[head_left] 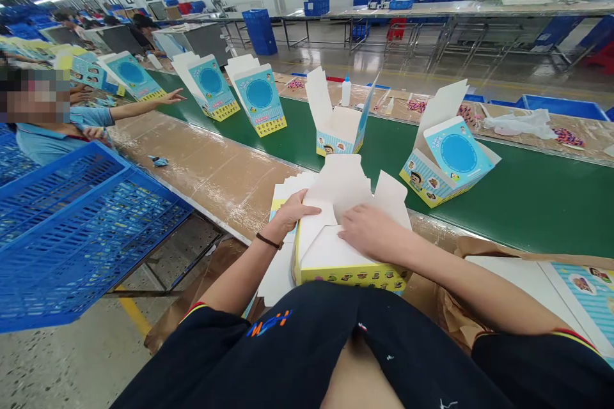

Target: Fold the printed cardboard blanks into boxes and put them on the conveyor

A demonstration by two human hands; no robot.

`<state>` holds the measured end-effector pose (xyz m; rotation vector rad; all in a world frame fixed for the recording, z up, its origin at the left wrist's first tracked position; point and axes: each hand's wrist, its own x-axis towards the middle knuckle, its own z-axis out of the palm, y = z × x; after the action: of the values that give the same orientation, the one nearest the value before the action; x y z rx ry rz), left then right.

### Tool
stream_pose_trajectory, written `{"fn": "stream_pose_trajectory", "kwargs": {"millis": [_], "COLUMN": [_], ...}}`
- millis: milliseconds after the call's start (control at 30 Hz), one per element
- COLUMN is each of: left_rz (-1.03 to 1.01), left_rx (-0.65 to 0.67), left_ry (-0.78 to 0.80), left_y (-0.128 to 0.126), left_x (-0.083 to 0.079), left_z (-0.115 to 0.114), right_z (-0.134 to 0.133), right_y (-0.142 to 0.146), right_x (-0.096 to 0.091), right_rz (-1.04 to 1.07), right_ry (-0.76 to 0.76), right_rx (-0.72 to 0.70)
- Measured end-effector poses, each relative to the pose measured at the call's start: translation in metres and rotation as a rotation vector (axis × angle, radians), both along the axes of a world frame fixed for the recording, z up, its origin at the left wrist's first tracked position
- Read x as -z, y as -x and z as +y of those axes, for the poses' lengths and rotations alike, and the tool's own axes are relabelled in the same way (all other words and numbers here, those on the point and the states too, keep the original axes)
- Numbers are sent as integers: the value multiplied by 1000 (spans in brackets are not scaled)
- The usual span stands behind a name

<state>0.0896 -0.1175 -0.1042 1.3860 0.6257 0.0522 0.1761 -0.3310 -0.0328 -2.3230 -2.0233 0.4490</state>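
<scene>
While your left hand [290,212] grips the carton [350,276] near the green belt [542,204], your right hand [367,230], its hold unclear, apparently folds flaps [341,180]; the next move likely calls for tucking them flat.

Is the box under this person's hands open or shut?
Open, at least partly: the printed carton has white flaps standing up beyond the right hand, not folded down.
</scene>
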Motion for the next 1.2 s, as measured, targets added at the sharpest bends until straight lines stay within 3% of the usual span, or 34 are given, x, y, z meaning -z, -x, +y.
{"fn": "stream_pose_trajectory", "kwargs": {"millis": [67,167,233,300,367,467,600,700,767,867,967,1100,1200], "left_rz": [-16,-32,-43,-46,-81,-203,-221,-201,-157,-54,86,282,310], "left_rx": [-25,-71,-96,-105,-126,-190,-237,-141,-25,172,441,752,784], "left_ry": [16,28,23,23,21,11,-91,-256,-372,-579,-811,-1098,-1147], "left_y": [5,10,9,6,3,0,4,9,10,6,-1,-6,-2], "left_x": [-3,-5,-5,-4,-2,3,7,5,0,-13,-25,-32,-32], "left_z": [4,6,3,1,-1,-4,-9,-11,-9,-4,-2,-9,-12], "right_z": [-25,-53,-54,-46,-33,-17,-9,-10,-11,-9,-2,6,5], "right_y": [-27,-79,-103,-106,-93,-71,-64,-68,-70,-73,-73,-68,-68], "right_x": [-5,9,34,62,84,101,105,101,95,85,80,82,87], "right_rz": [95,392,685,1029,1304,1428,1162,1077,1015,818,635,447,503], "right_ry": [-311,-818,-915,-735,-488,-360,-565,-605,-531,-302,-120,-59,-94], "right_rx": [140,584,823,906,834,718,655,633,583,461,378,345,332]}}
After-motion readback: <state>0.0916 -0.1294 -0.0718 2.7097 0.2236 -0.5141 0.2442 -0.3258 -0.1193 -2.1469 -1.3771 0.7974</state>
